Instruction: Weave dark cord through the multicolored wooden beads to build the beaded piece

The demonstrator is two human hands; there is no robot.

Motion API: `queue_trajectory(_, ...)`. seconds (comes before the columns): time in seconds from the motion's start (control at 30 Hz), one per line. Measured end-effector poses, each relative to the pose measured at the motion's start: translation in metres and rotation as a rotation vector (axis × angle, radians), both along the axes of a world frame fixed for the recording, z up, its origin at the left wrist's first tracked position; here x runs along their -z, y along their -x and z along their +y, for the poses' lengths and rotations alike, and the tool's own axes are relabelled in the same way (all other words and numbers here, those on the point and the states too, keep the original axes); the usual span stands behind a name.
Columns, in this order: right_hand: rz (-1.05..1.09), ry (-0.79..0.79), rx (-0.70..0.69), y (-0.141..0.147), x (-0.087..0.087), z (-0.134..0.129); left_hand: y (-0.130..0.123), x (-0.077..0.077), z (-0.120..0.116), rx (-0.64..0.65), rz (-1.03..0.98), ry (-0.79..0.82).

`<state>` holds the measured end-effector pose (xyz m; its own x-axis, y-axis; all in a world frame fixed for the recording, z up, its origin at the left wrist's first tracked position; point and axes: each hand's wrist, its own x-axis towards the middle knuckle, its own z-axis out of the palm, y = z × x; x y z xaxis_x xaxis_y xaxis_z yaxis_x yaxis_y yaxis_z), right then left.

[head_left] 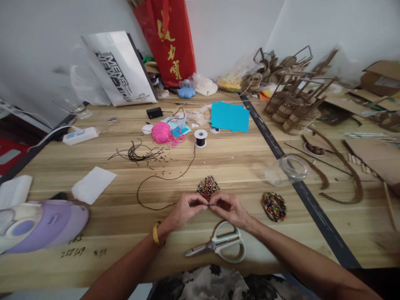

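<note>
My left hand is closed in a pinch, and a thin black cord runs into it from a white spool. Fingertip to fingertip with it, my right hand pinches too; the tiny dark bit between them is too small to name. Just beyond the fingers lies a heap of multicoloured beads. A coil of strung beads rests to the right of my right hand. Scissors with pale green handles lie below the hands, blades pointing left.
Cut black cords and short snippets lie left of the spool. Behind are pink yarn and blue sheets. A purple-and-white device stands at left, small woven baskets at right, near a roll of clear tape.
</note>
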<state>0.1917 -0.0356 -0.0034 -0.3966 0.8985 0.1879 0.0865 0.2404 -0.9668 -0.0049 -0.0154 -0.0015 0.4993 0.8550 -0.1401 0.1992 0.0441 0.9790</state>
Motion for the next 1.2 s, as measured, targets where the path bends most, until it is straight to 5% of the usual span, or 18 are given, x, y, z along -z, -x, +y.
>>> queue_trajectory(0.5, 0.005, 0.036, -0.001, 0.001, 0.005, -0.002, -0.006, -0.008, -0.001, -0.034, -0.132, 0.159)
queue_trajectory(0.7, -0.058, -0.169, -0.07, -0.002, -0.003, 0.001, -0.007, -0.012, -0.004, 0.003, -0.104, 0.11)
queue_trajectory(1.0, -0.13, -0.335, -0.006, -0.008, 0.0, 0.004, 0.001, -0.013, 0.0, 0.063, 0.15, -0.133)
queue_trajectory(1.2, -0.169, -0.349, 0.031, -0.01, -0.006, 0.006, 0.017, -0.028, 0.01, 0.126, 0.251, -0.038)
